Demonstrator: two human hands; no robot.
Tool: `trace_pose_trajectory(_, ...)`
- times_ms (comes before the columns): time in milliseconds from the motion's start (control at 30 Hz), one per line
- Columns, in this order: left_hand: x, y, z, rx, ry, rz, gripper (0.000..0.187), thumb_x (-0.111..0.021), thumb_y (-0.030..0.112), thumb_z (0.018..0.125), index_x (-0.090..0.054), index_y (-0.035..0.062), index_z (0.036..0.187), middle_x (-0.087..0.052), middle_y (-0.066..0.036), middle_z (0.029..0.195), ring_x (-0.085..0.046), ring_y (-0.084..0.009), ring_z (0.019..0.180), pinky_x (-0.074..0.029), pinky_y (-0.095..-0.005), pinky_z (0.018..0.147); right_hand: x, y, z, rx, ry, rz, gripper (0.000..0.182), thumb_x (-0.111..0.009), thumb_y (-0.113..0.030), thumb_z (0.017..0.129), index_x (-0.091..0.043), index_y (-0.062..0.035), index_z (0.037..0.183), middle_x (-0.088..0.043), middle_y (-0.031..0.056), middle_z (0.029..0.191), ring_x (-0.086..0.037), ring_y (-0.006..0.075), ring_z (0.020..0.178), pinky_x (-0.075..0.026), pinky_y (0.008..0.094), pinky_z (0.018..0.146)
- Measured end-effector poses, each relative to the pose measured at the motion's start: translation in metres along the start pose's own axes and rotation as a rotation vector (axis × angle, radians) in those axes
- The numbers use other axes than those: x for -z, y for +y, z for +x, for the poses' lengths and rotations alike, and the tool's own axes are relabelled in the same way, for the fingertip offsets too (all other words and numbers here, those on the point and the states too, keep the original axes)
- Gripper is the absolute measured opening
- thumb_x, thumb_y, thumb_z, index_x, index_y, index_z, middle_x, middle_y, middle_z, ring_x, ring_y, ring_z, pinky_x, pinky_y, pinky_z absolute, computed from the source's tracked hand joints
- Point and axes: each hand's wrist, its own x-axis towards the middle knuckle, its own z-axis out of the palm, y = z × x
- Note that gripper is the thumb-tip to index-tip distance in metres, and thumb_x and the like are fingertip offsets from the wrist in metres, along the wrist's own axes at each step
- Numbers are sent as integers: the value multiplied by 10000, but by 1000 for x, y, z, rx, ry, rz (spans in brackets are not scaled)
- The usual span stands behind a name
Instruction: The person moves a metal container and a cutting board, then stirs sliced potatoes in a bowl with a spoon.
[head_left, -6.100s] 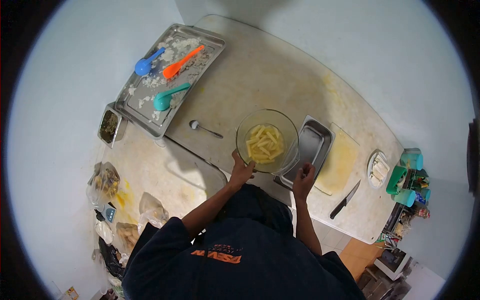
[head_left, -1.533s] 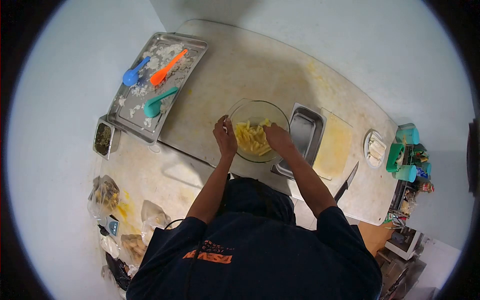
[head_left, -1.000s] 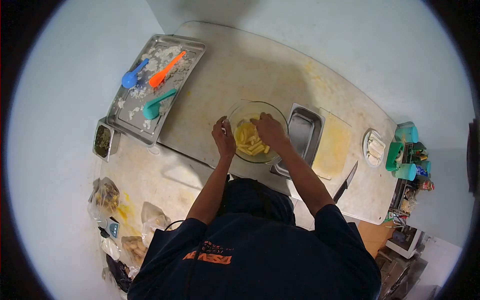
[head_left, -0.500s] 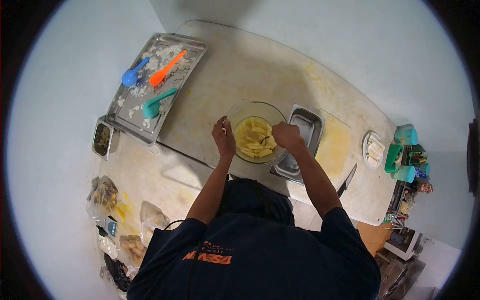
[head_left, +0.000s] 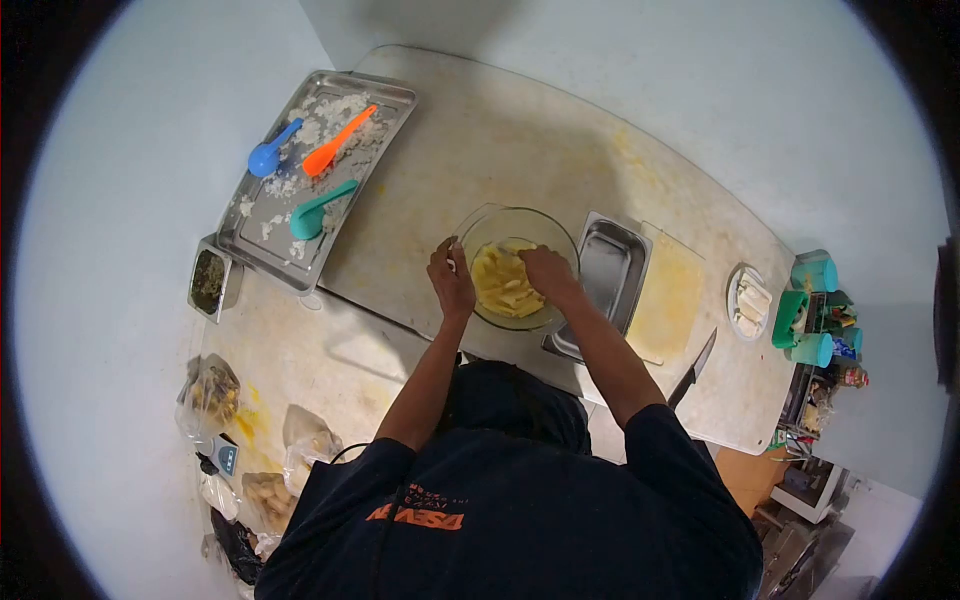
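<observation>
A clear glass bowl [head_left: 556, 226] of pale yellow cut sticks, which look like potato, in liquid stands in front of me. My left hand [head_left: 452, 282] is closed on the bowl's left rim. Inside the bowl, my right hand [head_left: 546, 272] is closed with its fingers down over the yellow sticks [head_left: 500, 285]. A thin utensil seems to extend from its fingers, but I cannot tell its kind. Just right of the bowl lies a steel pan [head_left: 612, 262], partly behind my right forearm.
A yellow-stained cutting board [head_left: 668, 295] and a knife [head_left: 692, 372] lie farther right, near a plate of white pieces [head_left: 748, 302]. At left, a steel tray [head_left: 268, 215] holds white crumbs and blue, orange and green scoops. Plastic bags [head_left: 212, 392] sit at lower left.
My right hand has moved left from the bowl's right rim to over the yellow sticks. My left hand stays at the left rim.
</observation>
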Motion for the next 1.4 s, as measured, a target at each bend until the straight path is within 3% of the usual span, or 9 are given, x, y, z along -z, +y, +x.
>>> trace_pose_trajectory(100, 1, 0, 1, 47, -48, -21, 375, -486, 322, 1044, -637, 27, 1220, -649, -123, 1047, -552, -204, 844, -467, -350, 761, 3, -5, -2, -7, -195, 57, 430, -533, -74, 870, -681, -206, 1251, -684, 195, 1102, -676, 369, 1005, -540, 464, 886)
trace_pose_trajectory(200, 3, 4, 2, 125, -96, -149, 339, -501, 275, 1039, -624, 18, 1223, -607, -130, 963, -519, -268, 944, -424, -407, 868, 11, -9, -6, 23, -335, 38, 447, -531, -47, 843, -708, -230, 1210, -692, 204, 1092, -672, 350, 1026, -539, 440, 899)
trace_pose_trajectory(500, 3, 9, 0, 137, -64, -147, 331, -510, 277, 1038, -632, 30, 1222, -594, -111, 950, -507, -258, 920, -428, -393, 839, 65, 6, -25, 11, -479, 38, 459, -523, -5, 821, -718, -206, 1185, -699, 120, 1161, -668, 352, 1038, -539, 437, 908)
trace_pose_trajectory(600, 2, 5, 1, 128, -69, -156, 331, -513, 281, 1037, -635, 35, 1222, -593, -104, 954, -503, -248, 912, -430, -381, 822, 64, 16, -19, 29, -230, 104, 382, -547, -32, 845, -706, -136, 1177, -686, 206, 1115, -678, 349, 1035, -558, 444, 882)
trace_pose_trajectory(800, 5, 11, 1, 146, -78, -151, 338, -510, 289, 1036, -634, 40, 1229, -591, -102, 946, -498, -241, 914, -429, -368, 819, 41, -1, -9, -93, 150, -190, 209, -568, -124, 876, -695, -48, 1023, -676, 200, 986, -698, 346, 922, -569, 440, 787)
trace_pose_trajectory(1000, 4, 6, 2, 91, -62, -94, 333, -516, 287, 1032, -634, 41, 1224, -597, -101, 957, -499, -237, 894, -438, -366, 799, 19, -1, -20, 0, -27, -179, 161, -595, -95, 853, -691, -29, 963, -680, 190, 988, -702, 344, 919, -578, 428, 763)
trace_pose_trajectory(1200, 4, 9, 1, 142, -85, -141, 333, -512, 287, 1034, -628, 39, 1224, -608, -107, 972, -509, -252, 922, -435, -384, 831, 7, 2, -28, 11, -288, -64, 293, -589, -64, 826, -732, -83, 1081, -698, 208, 1059, -689, 363, 988, -561, 445, 838)
trace_pose_trajectory(1300, 3, 5, 1, 116, -71, -108, 334, -507, 290, 1037, -629, 36, 1217, -612, -113, 974, -515, -258, 933, -437, -389, 834, 1, 6, -18, -4, -516, -8, 354, -557, -65, 820, -738, -112, 1121, -707, 203, 1060, -681, 358, 999, -543, 437, 879)
trace_pose_trajectory(1400, 6, 10, 1, 153, -86, -130, 332, -506, 289, 1037, -630, 34, 1210, -612, -120, 976, -517, -261, 938, -436, -387, 839, 34, 7, -20, 87, -523, 163, 363, -520, -73, 817, -739, -93, 1105, -712, 199, 1053, -675, 357, 1014, -533, 426, 897)
